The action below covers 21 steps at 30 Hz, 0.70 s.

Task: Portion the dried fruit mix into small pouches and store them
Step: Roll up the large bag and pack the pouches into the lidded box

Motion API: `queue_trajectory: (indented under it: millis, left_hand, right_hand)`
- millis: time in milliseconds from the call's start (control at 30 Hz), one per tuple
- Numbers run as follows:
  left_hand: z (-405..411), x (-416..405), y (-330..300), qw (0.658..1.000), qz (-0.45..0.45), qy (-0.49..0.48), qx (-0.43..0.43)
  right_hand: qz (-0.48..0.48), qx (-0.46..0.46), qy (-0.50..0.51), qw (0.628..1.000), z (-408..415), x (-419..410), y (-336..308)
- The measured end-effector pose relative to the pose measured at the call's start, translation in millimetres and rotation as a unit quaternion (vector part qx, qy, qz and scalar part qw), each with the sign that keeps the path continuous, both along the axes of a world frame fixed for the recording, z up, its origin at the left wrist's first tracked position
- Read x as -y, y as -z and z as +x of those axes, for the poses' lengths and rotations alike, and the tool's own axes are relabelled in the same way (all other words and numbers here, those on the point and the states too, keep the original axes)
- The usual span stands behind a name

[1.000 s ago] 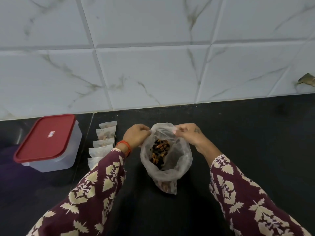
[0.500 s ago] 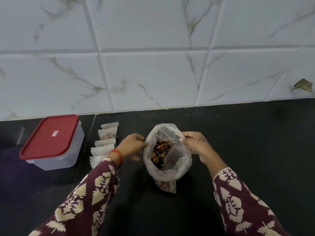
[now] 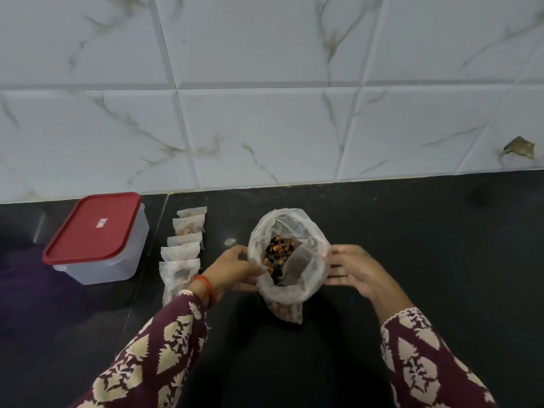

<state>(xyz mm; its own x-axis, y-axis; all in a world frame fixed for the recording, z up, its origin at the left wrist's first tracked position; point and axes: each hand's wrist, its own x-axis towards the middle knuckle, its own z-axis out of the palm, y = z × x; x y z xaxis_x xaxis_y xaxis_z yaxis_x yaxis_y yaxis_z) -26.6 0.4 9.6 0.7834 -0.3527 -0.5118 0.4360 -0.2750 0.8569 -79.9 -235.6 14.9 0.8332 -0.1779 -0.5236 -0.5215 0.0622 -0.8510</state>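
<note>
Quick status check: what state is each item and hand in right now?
Plastic bag: open at the top, upright, fruit mix inside.
Container: red lid on.
Pouches: filled, in a row on the counter.
Left hand: fingers relaxed, against the bag's side.
Right hand: fingers straight, beside the bag.

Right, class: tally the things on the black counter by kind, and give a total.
Small filled pouches: 5
Clear plastic bag of dried fruit mix: 1
Red-lidded plastic container: 1
Total: 7
</note>
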Motion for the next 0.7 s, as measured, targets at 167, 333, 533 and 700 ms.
queue_trajectory:
  millis: [167,333,533,700]
  left_hand:
    - [-12.1,20.1,-0.1,0.981,0.063,-0.121,0.14]
    - [-14.3,16.0,2.3,0.972,0.153,-0.055,0.172]
    - [-27.8,15.3,-2.4,0.995,-0.053,-0.082,0.019]
    - [-21.8,20.6,-2.3,0.983,0.054,-0.131,0.118]
  right_hand:
    - [-0.262,0.093,0.055,0.959,-5.0,-23.1,15.3]
    - [-0.21,0.035,0.022,0.977,-9.8,-17.5,4.4]
    - [0.038,0.004,0.034,0.999,-28.1,-21.5,0.8]
    - [-0.141,0.046,0.093,0.985,-26.1,-25.0,-5.7]
